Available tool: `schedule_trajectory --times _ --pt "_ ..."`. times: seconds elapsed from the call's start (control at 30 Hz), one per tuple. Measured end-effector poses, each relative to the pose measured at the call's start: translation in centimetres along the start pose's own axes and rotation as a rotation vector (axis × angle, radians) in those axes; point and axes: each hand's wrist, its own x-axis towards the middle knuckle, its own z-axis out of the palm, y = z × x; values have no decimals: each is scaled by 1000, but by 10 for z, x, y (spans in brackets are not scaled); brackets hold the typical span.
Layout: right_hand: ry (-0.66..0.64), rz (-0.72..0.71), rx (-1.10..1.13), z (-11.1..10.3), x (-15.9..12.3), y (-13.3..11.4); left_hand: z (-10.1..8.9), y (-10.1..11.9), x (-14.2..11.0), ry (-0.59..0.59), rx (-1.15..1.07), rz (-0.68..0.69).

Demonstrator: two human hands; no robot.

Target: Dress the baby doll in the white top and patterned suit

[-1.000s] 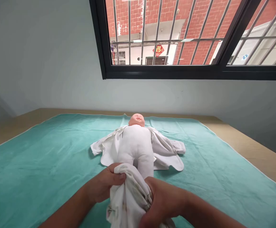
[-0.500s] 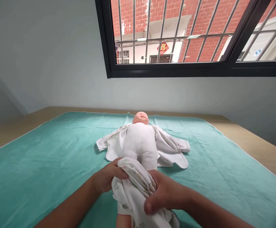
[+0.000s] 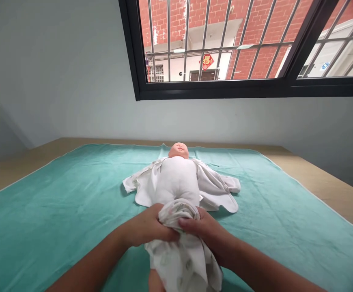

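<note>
A baby doll point(image 3: 178, 174) with a white cloth body lies on its back, head at the far end. Under it an open white baby jacket point(image 3: 214, 190) is spread, its sleeves out to both sides. White printed baby pants point(image 3: 182, 259) are bunched over the doll's legs, and one bare lower leg point(image 3: 156, 282) shows at the bottom. My left hand point(image 3: 152, 225) is closed on the gathered cloth from the left, thumb on top. My right hand point(image 3: 205, 229) grips the same roll from the right. The doll's other leg is hidden by the cloth.
A turquoise cloth point(image 3: 73, 202) covers most of the wooden table point(image 3: 322, 174). Behind the table stands a pale wall point(image 3: 97, 109) with a black-framed barred window point(image 3: 213, 91).
Both hands have come closer together and the pants are now gathered into a tighter roll higher on the doll's legs. My right thumb has moved up onto the roll.
</note>
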Motion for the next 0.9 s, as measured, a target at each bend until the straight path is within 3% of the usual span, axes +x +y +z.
schedule_trajectory --times 0.13,0.27,0.37,0.47,0.6,0.73,0.9 --pt "-156 31 -204 1 1 -15 -3 -19 2 27 -412 24" --pt "-190 85 -356 0 4 -17 -4 -26 2 84 -479 28" --pt "-26 38 -244 3 4 -7 -2 -16 2 98 -393 58" --pt "154 -23 -98 7 2 4 4 3 2 -5 -160 81" --pt "243 -8 -22 7 3 8 17 20 0 -26 87 74" --pt "234 -21 -95 7 4 1 31 17 -6 180 80 129" --pt "187 -235 -711 7 1 -2 57 4 -25 616 51 19"
